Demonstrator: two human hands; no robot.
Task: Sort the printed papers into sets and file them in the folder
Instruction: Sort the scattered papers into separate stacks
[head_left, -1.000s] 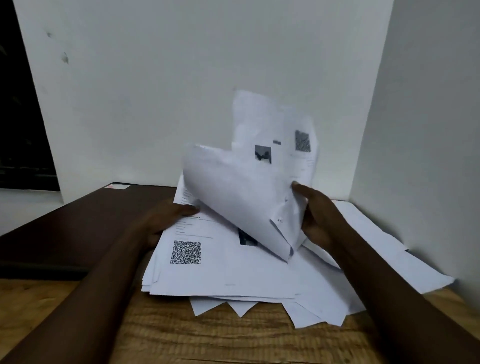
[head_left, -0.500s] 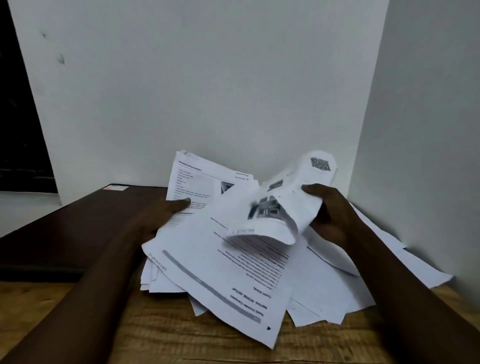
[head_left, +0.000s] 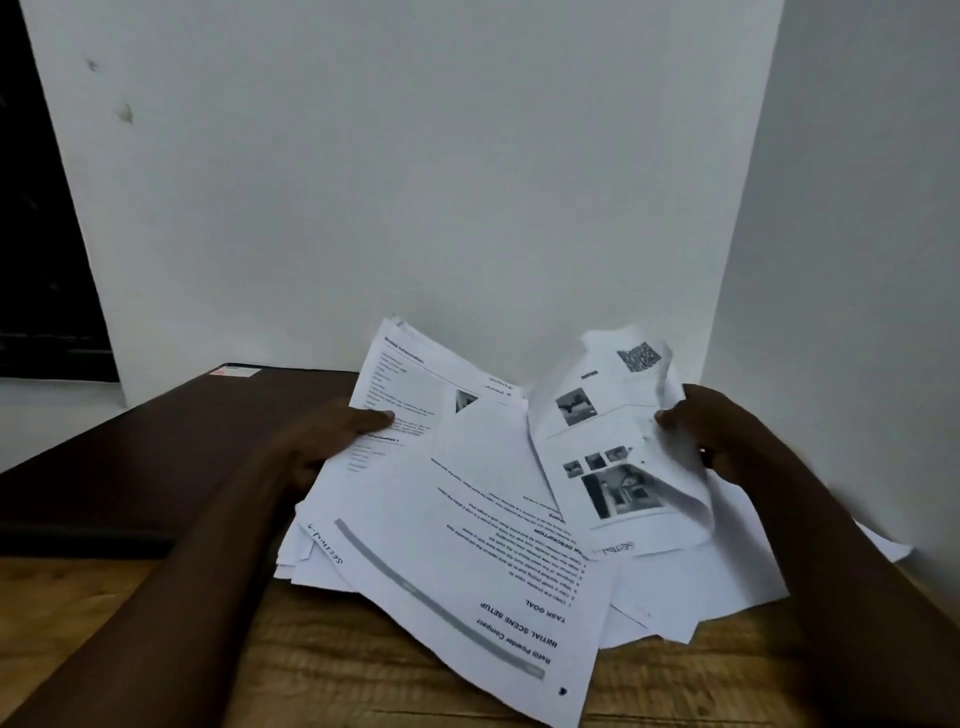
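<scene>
A loose pile of printed papers lies spread on the wooden table. On top sits an upside-down sheet with a grey bar and bold headings. My left hand holds the left edge of a text sheet at the back of the pile, thumb on top. My right hand grips the right edge of a curled sheet with photos and a QR code, lifted off the pile. A dark brown folder lies flat to the left, partly under the papers.
A white wall stands close behind the pile and another on the right, forming a corner. The wooden table edge runs along the front. A dark opening is at the far left.
The sheet held high by my right hand came down and uncurled to show its photos. A sheet with bold headings dropped upside-down onto the pile. My left hand stayed at the left edge.
</scene>
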